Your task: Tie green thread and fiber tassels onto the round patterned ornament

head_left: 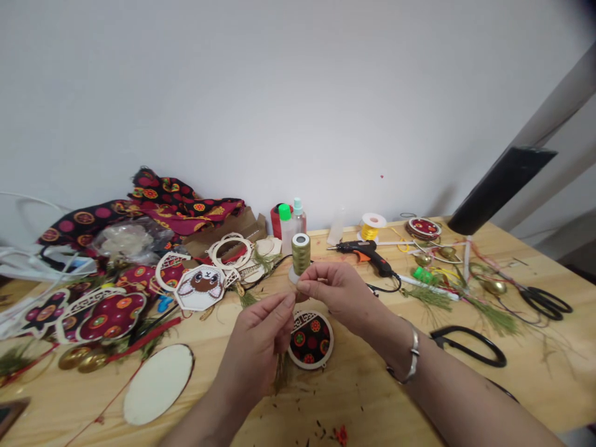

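Observation:
Both my hands are raised over the wooden table (372, 385), fingertips pinched close together. My left hand (261, 338) pinches a thin olive-gold tassel (281, 371) that hangs down from its fingers. My right hand (333, 288), with a silver bangle on the wrist, pinches something thin near the left fingertips, probably thread. Just behind the fingers stands a spool of olive-gold thread (300, 253). Below the hands lies a round wooden ornament (311, 340) covered in black patterned fabric.
A hot glue gun (367, 253), yellow cord spool (371, 226) and glue bottles (289, 225) stand at the back. Black scissors (470, 344) lie right, another pair (544, 301) further right. A plain oval board (158, 385), wooden rings, fabric-covered ornaments and patterned cloth (153, 205) crowd the left.

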Motion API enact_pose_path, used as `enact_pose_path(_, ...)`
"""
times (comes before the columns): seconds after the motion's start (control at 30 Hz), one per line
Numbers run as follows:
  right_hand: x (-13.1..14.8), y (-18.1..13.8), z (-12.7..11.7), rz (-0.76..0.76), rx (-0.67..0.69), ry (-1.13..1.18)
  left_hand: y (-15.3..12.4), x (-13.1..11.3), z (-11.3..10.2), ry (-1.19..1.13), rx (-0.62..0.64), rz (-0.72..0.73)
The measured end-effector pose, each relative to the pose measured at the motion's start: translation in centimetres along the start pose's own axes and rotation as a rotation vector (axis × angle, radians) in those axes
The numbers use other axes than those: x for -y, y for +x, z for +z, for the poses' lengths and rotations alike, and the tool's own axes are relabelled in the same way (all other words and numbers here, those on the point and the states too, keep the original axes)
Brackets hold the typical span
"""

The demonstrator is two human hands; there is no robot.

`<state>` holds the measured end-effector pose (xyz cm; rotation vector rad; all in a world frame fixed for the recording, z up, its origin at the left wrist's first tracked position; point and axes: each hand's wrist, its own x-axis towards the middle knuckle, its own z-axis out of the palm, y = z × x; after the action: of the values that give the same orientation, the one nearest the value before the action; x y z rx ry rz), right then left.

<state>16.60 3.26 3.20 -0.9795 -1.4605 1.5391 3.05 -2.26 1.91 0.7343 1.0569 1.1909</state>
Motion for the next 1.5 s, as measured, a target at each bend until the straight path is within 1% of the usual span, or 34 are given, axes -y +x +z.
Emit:
enact_pose_path(0.17, 0.2, -0.1, 0.1, 0.001, 0.02, 0.013, 0.1, -0.1, -0.1, -0.022, -0.033, -0.033)
enact_pose_path(0.3, 0.1, 0.0, 0.2, 0.001, 0.03, 0.041, 0.2, -0.2, 0.1, -0.022, -0.066, -0.022)
enact_pose_path(0.47, -0.1, 0.2, -0.4, -0.047, -0.054, -0.038, 0.3, -0.2, 0.1, -0.009, -0.12, -0.003)
enact_pose_path(0.57, -0.1, 0.4, -0.9, 0.026, -0.001, -0.023, 0.3, -0.2, 0.0, -0.015, -0.123, 0.015)
enact_pose_path(0.63, -0.2, 0.4, -1.2, 0.1, 0.054, 0.048, 0.3, -0.1, -0.1, -0.015, -0.123, 0.027)
enact_pose_path(0.7, -0.4, 0.4, -1.2, 0.138, 0.103, 0.137, 0.3, -0.1, -0.1, -0.011, -0.112, 0.032)
enact_pose_path(0.8, -0.5, 0.4, -1.1, 0.111, 0.161, 0.209, 0.3, 0.0, -0.1, 0.01, -0.091, 0.022)
enact_pose_path(0.87, -0.6, 0.4, -1.0, 0.067, 0.169, 0.211, 0.2, 0.0, -0.1, 0.023, -0.071, 0.015)
enact_pose_path(1.0, -0.4, 0.3, -0.6, 0.013, 0.1, 0.121, 0.0, 0.0, 0.0, -0.007, -0.03, 0.0)
enact_pose_path(1.07, -0.3, 0.2, -0.4, 0.017, 0.061, 0.083, 0.0, 0.0, 0.0, -0.042, -0.02, -0.015)
enact_pose_path(1.23, -0.3, 0.2, -0.3, 0.04, 0.015, 0.0, 0.0, -0.1, -0.1, -0.112, -0.017, -0.05)
enact_pose_path(1.33, -0.3, 0.3, -0.4, 0.021, 0.01, -0.038, 0.1, -0.1, -0.1, -0.115, -0.025, -0.052)
enact_pose_path(1.5, -0.2, 0.3, -0.4, 0.015, 0.017, -0.016, 0.1, -0.1, 0.1, -0.057, -0.063, -0.025)
